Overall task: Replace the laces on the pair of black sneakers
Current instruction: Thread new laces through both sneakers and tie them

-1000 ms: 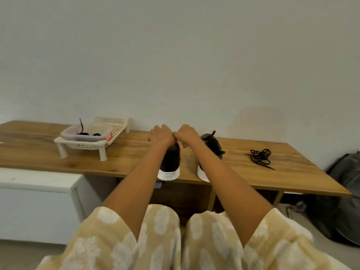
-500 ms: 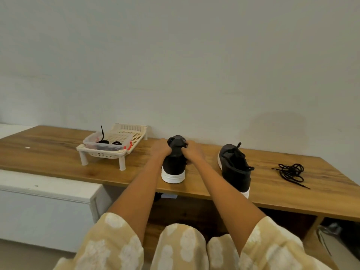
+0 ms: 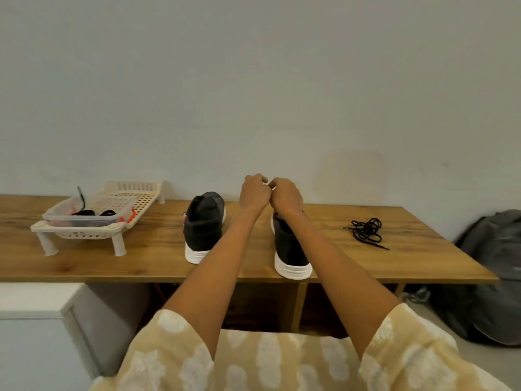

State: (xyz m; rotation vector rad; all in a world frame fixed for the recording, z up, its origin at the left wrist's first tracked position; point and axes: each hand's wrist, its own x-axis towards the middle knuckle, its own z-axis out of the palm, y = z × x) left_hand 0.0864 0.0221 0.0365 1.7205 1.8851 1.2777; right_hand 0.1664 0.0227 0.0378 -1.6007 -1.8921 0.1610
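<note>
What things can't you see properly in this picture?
1. Head view: what the left hand and right hand are pinching. Their curled fingers face away.
2. The right sneaker: its front and laces are behind the right arm and hands.
3. The clear tub in the basket: its dark contents are too small to name.
4. The grey bag: cut off by the right edge.
</note>
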